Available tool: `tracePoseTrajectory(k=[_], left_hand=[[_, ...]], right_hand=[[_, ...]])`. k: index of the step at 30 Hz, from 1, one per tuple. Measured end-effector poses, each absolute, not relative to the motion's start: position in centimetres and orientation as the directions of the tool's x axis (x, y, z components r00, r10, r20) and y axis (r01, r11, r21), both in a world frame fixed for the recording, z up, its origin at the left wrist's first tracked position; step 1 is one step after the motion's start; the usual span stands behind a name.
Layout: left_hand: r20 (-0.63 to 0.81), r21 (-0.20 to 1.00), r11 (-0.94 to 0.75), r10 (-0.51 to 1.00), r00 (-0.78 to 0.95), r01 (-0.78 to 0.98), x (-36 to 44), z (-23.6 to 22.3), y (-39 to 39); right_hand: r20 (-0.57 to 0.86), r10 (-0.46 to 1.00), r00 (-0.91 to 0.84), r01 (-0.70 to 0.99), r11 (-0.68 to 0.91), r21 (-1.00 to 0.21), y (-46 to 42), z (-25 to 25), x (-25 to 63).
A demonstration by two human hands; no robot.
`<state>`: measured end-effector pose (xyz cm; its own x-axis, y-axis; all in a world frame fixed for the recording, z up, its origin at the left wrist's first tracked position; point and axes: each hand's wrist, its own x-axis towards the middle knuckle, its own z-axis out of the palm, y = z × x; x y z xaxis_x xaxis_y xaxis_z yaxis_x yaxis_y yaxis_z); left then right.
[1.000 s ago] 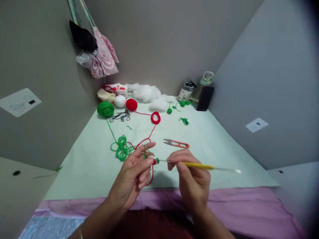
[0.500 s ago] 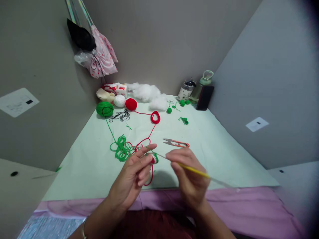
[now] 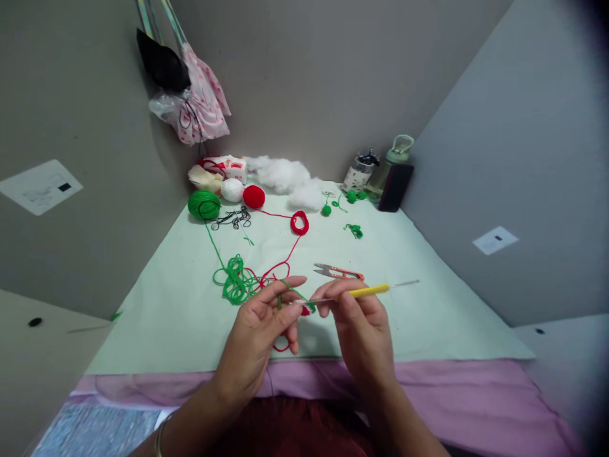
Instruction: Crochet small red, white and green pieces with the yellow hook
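My left hand (image 3: 261, 330) pinches a small crochet piece (image 3: 307, 309) in red, white and green. A strand of green yarn (image 3: 295, 291) runs over its raised index finger to the piece. Closed around a crochet hook (image 3: 371, 291) with a yellow handle is my right hand (image 3: 361, 317). The hook's thin shaft reaches left to the piece, its tip hidden at the stitches. Below the left fingers hangs a loop of red yarn (image 3: 281, 348). Just beyond the right hand lie orange-handled thread snips (image 3: 340, 273).
A loose green yarn tangle (image 3: 235, 279) lies left of my hands. Farther back are a green yarn ball (image 3: 204, 205), a red ball (image 3: 254, 197), a red yarn ring (image 3: 299, 223) and white stuffing (image 3: 280, 174). A phone (image 3: 396, 188) leans by a bottle (image 3: 398, 149) at the back right.
The crochet hook has swung from slanting down to the right to nearly level. My right hand's fingers have come close to the piece, which has shifted slightly right.
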<state>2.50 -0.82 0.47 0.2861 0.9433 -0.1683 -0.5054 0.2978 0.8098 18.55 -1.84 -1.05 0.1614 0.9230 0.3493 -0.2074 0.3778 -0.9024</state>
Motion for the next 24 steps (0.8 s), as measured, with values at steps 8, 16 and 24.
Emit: tracePoseTrajectory(k=[8, 16, 24], left_hand=[[-0.120, 0.869, 0.223, 0.961, 0.249, -0.442, 2.2, 0.1, -0.8], [-0.063, 0.941, 0.102, 0.989, 0.131, -0.323, 2.4, 0.2, -1.2], [-0.252, 0.750, 0.415, 0.900, 0.357, -0.515, 2.5, 0.3, -1.0]], right_hand=[[0.532, 0.844, 0.064, 0.076, 0.528, -0.846, -3.3, -0.5, 18.9], [0.769, 0.625, -0.130, 0.436, 0.733, -0.522, -3.6, -0.6, 18.8], [0.831, 0.513, -0.215, 0.675, 0.693, -0.253, -3.2, -2.1, 18.6]])
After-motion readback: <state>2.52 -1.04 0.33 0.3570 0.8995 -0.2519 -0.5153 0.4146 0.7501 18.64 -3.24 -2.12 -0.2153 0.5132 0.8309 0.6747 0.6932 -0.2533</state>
